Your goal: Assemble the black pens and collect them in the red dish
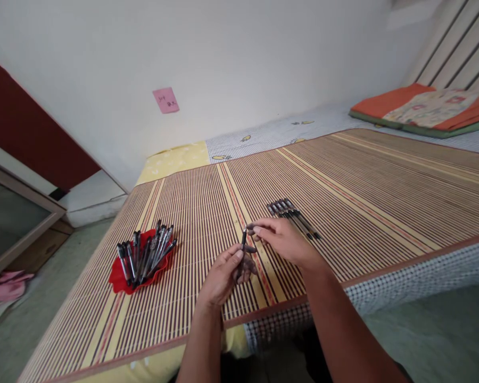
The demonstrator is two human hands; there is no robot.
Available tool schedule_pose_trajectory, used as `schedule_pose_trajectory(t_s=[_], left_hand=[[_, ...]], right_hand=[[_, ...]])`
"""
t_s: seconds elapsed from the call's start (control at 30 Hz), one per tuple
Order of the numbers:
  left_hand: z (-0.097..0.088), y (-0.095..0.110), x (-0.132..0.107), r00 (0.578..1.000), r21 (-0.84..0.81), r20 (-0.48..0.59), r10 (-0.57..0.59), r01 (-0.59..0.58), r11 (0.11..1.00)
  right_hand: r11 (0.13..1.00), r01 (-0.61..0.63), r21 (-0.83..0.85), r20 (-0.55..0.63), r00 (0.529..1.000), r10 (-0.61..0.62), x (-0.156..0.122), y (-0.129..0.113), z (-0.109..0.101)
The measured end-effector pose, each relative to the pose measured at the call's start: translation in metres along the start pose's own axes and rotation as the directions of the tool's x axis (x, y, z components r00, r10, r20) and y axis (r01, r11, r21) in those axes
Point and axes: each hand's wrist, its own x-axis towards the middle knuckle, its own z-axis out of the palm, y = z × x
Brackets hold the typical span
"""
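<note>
My left hand (225, 271) pinches a dark pen (244, 239) between thumb and fingers and holds it nearly upright above the mat. Its upper end looks narrow and shiny. The fingertips of my right hand (281, 238) are closed together at that upper end; a small part between them is too fine to make out. Just beyond my right hand, several pens (291, 213) lie side by side in a slanted row. To the left, a red scalloped dish (117, 284) holds a loose pile of several more black and clear pens (146, 255).
A striped bamboo mat (191, 213) covers the bed, its front edge close to my forearms. Folded orange and floral bedding (427, 109) lies at the back right. A pink note (166, 100) is on the white wall. Pink cloth (8, 285) lies at lower left.
</note>
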Motion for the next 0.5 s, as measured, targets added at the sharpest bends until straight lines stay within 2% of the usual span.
schedule_pose_trajectory(t_s=[0.23, 0.5], left_hand=[[0.0025, -0.0005, -0.0006, 0.999, -0.019, -0.004, -0.045, 0.045, 0.999], [0.002, 0.0004, -0.0002, 1.0, -0.015, 0.003, -0.009, 0.009, 1.0]], right_hand=[[0.996, -0.025, 0.086, 0.011, 1.0, 0.024, 0.0019, 0.0041, 0.0047], [0.978, -0.041, 0.204, 0.017, 0.999, 0.038, 0.0023, 0.0088, 0.0072]])
